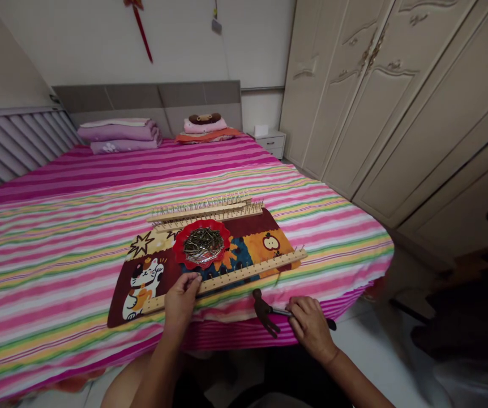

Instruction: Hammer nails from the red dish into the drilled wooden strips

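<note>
In the head view my right hand (311,328) is wrapped around the handle of a claw hammer (265,313), its dark head in front of the bed's near edge. My left hand (183,297) pinches thumb and fingertips together at a long wooden strip (252,269) with a row of holes. What sits between those fingertips is too small to make out. Thin nails stand in the strip to the right of my left hand. Just beyond that hand, a red scalloped bowl (178,249) holds many loose nails.
Wooden strips (205,212) full of upright nails lie behind the bowl. A patterned cat mat (119,300) lies beneath on the striped bedsheet (57,255). Folded bedding (119,133) rests by the headboard (201,93). A wardrobe (354,102) stands at the right.
</note>
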`<act>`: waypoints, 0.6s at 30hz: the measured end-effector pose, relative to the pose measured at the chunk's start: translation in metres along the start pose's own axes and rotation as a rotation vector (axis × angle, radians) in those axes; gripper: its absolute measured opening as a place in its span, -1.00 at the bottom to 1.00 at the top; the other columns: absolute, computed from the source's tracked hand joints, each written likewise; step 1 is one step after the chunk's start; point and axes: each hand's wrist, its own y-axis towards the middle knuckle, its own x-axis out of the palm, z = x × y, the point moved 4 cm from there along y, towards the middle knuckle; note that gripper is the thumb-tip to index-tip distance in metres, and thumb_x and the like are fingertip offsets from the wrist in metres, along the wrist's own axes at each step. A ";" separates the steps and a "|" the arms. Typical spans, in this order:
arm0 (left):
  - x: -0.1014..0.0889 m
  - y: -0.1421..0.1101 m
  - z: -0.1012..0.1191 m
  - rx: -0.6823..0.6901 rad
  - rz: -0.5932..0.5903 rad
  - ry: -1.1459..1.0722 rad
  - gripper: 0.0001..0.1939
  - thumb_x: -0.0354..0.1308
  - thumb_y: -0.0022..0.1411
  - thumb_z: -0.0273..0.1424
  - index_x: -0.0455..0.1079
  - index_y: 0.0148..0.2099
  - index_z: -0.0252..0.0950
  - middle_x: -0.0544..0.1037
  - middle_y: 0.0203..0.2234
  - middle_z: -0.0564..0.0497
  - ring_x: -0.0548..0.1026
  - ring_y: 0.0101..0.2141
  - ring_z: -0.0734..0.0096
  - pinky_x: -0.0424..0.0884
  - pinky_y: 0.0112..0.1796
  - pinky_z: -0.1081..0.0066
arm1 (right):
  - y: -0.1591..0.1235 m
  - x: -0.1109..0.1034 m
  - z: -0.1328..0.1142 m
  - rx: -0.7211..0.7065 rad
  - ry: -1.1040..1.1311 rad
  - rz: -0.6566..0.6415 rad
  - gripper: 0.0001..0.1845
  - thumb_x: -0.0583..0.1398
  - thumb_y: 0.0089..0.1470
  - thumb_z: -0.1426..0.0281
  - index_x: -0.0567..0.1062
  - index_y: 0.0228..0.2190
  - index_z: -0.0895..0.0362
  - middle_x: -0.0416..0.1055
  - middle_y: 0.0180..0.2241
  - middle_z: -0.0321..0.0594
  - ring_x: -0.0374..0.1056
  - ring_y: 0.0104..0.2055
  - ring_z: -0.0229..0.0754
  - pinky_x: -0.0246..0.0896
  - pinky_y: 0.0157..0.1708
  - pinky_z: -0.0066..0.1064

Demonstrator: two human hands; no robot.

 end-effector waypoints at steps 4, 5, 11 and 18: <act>0.000 -0.003 0.002 0.010 0.024 0.041 -0.60 0.15 -0.13 -0.05 0.47 -0.34 -0.25 0.52 -0.55 0.06 0.42 -0.46 0.38 0.31 -0.39 0.43 | 0.000 -0.001 0.000 0.011 0.016 -0.013 -0.81 0.10 0.04 0.55 0.48 -0.33 0.11 0.43 -0.29 -0.12 0.23 -0.24 -0.04 0.07 -0.27 -0.24; -0.001 -0.004 0.003 0.017 0.028 0.038 -0.60 0.15 -0.12 -0.05 0.47 -0.34 -0.25 0.52 -0.54 0.06 0.42 -0.46 0.38 0.31 -0.38 0.43 | 0.000 -0.001 -0.001 0.014 0.021 -0.019 -0.81 0.10 0.04 0.55 0.48 -0.33 0.11 0.43 -0.29 -0.12 0.23 -0.24 -0.04 0.07 -0.26 -0.24; 0.000 -0.007 0.003 0.050 0.025 0.078 -0.63 0.13 -0.08 -0.05 0.46 -0.34 -0.22 0.56 -0.48 0.04 0.47 -0.42 0.33 0.34 -0.33 0.40 | 0.004 -0.005 0.002 0.043 0.099 -0.056 -0.79 0.08 0.04 0.54 0.49 -0.32 0.12 0.45 -0.28 -0.07 0.28 -0.24 0.00 0.14 -0.25 -0.17; 0.002 -0.011 0.008 0.120 0.007 0.186 -0.69 0.07 -0.01 -0.08 0.43 -0.38 -0.18 0.57 -0.50 0.05 0.50 -0.43 0.30 0.35 -0.36 0.41 | 0.020 -0.032 -0.039 0.045 0.376 -0.221 -0.74 0.08 0.07 0.55 0.47 -0.23 0.07 0.53 -0.32 -0.19 0.45 -0.28 -0.13 0.34 -0.29 -0.38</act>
